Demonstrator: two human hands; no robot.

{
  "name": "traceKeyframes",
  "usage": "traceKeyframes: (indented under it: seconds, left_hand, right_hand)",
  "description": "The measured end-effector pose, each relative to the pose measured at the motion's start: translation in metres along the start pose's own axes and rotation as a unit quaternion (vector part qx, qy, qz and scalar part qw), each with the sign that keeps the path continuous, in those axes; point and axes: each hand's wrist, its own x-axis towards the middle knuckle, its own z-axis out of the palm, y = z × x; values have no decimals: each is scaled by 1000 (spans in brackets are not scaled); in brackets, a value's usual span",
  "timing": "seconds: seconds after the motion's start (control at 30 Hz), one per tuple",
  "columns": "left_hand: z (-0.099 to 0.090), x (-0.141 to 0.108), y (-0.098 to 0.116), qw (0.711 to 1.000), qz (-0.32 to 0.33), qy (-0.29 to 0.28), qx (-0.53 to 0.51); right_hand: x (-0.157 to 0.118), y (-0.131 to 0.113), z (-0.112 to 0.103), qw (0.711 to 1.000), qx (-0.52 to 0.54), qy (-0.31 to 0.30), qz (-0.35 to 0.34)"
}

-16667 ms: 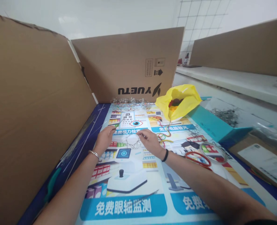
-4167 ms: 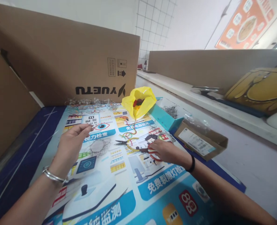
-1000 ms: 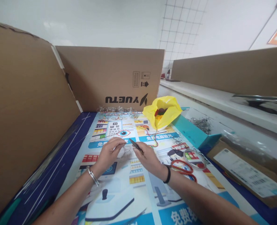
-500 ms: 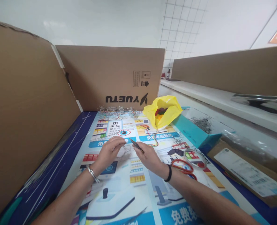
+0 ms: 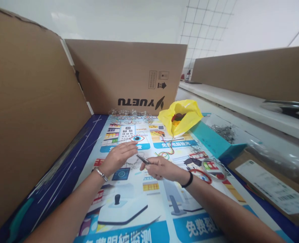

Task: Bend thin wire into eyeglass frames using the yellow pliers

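Observation:
My right hand (image 5: 160, 167) is closed round a slim grey metal tool (image 5: 143, 159), whose tip points up and to the left. Just left of that tip is my left hand (image 5: 119, 156), its back turned up and its fingers stretched towards the right, close together. Whether anything thin lies under those fingers is hidden. A loose tangle of thin wire (image 5: 134, 163) shows below my left fingertips, between the two hands. Both hands are over the printed sheet (image 5: 129, 202).
A yellow bag (image 5: 189, 121) stands at the back, with coloured cords (image 5: 167, 153) before it. Wire scraps (image 5: 129, 116) lie along the cardboard wall (image 5: 124, 74). At the right are a red ring (image 5: 202, 173), a clear coil (image 5: 223, 173), a teal box (image 5: 210, 140) and a labelled package (image 5: 273, 189).
My left hand has gone from a pinch to straighter fingers with its back up. My right hand has turned and lowered slightly with the tool. The camera view has shifted a little.

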Motion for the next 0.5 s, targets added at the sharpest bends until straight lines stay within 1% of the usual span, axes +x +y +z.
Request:
traceKeyframes:
  seconds: [0.1, 0.2, 0.5]
  left_hand:
    - [1, -2, -2, 1000, -3, -11, 1]
    - [2, -3, -2, 1000, -2, -15, 0]
    - [-1, 0, 2, 999, 0, -37, 17]
  right_hand:
    - [0, 1, -1, 1000, 22, -12, 13]
    - [0, 5, -3, 999, 38, -29, 11]
    - [1, 14, -5, 994, 81, -67, 27]
